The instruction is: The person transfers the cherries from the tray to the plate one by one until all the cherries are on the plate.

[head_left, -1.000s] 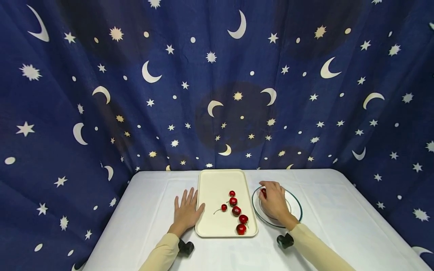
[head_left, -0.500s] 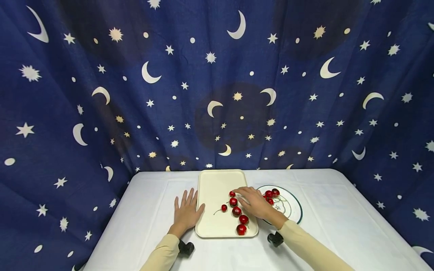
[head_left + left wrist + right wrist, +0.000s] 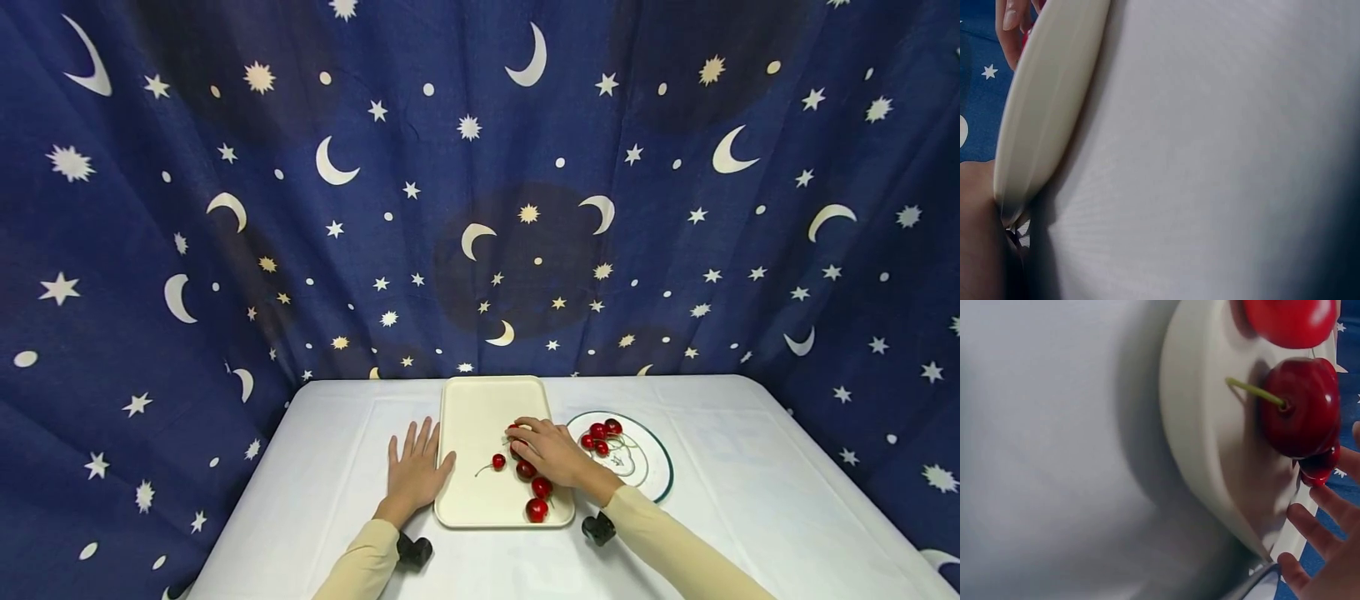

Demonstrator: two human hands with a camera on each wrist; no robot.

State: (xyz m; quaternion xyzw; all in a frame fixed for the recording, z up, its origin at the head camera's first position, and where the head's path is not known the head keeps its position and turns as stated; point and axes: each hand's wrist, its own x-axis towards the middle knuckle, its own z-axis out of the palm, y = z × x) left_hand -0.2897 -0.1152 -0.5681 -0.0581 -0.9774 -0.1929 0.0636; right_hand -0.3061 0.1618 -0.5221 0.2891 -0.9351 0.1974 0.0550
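My left hand (image 3: pixel 414 479) lies flat with spread fingers on the white cloth, its thumb at the left rim of a cream tray (image 3: pixel 476 500). Over the tray's right side reaches my right hand (image 3: pixel 553 454), its fingertips around the farther cherries, which it partly covers. In the right wrist view its fingers (image 3: pixel 1316 531) are spread and gently bent beside a dark red cherry (image 3: pixel 1300 409) with a green stem. Nearer the front, another cherry (image 3: pixel 536 510) lies in the tray; a small stemmed cherry (image 3: pixel 498 461) sits left of the row. Contact with the covered cherries is unclear.
Right of the tray, a white plate (image 3: pixel 660 479) with a green rim bears several cherries (image 3: pixel 597 431) and their thin stems. A white cloth (image 3: pixel 720 467) covers the table. Behind it hangs a dark blue curtain (image 3: pixel 420 250) with moons and stars.
My right hand has moved left from the plate to the cherries in the tray; the cherry it held at the plate is out of its fingers. The left hand has stayed put.
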